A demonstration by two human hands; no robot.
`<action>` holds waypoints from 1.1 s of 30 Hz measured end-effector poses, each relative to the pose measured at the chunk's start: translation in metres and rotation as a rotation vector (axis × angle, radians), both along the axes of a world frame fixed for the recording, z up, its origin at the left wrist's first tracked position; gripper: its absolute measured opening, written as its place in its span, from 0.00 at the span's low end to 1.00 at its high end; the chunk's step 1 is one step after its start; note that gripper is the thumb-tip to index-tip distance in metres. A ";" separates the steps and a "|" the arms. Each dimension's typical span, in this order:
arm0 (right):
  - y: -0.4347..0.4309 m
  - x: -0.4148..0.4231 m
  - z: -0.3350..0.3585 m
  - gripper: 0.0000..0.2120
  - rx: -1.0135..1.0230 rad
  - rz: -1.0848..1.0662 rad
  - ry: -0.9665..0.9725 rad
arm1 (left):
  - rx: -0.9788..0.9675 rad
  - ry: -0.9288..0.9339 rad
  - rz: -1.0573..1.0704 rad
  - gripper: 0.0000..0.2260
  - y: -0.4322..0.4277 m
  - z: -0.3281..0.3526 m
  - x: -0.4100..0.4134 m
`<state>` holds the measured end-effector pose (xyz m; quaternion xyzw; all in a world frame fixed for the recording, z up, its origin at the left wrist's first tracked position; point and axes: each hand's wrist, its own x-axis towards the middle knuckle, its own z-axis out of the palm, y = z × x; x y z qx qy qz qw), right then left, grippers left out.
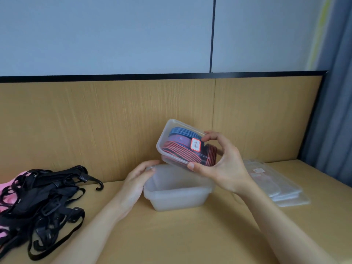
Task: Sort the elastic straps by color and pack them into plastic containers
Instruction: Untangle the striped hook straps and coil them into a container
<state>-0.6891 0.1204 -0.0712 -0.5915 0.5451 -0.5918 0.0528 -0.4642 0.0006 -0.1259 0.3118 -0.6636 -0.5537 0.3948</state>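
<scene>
On the wooden surface (171, 235), a tangle of black straps (38, 199) with hooks lies at the near left, over something pink (7, 189) at the edge. The left hand (136, 184) has its grip curled round the left end of the empty container (177, 195), which stands upright on the surface, mouth up, long axis running left to right. Just above its far rim, the right hand (222, 168) holds the packed container (182, 143) in the air, thumb under the lower edge and fingers over the upper. It tilts its broad, labelled face toward the camera, long axis sloping from upper left to lower right, with blue, purple and red-striped straps coiled inside. A stack of clear lids (282, 189) lies farther right, near the wooden back panel (95, 121)
</scene>
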 end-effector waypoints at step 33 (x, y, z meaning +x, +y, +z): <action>0.117 -0.227 -0.023 0.47 0.498 -0.973 0.021 | -0.116 -0.081 0.075 0.11 0.008 -0.005 -0.005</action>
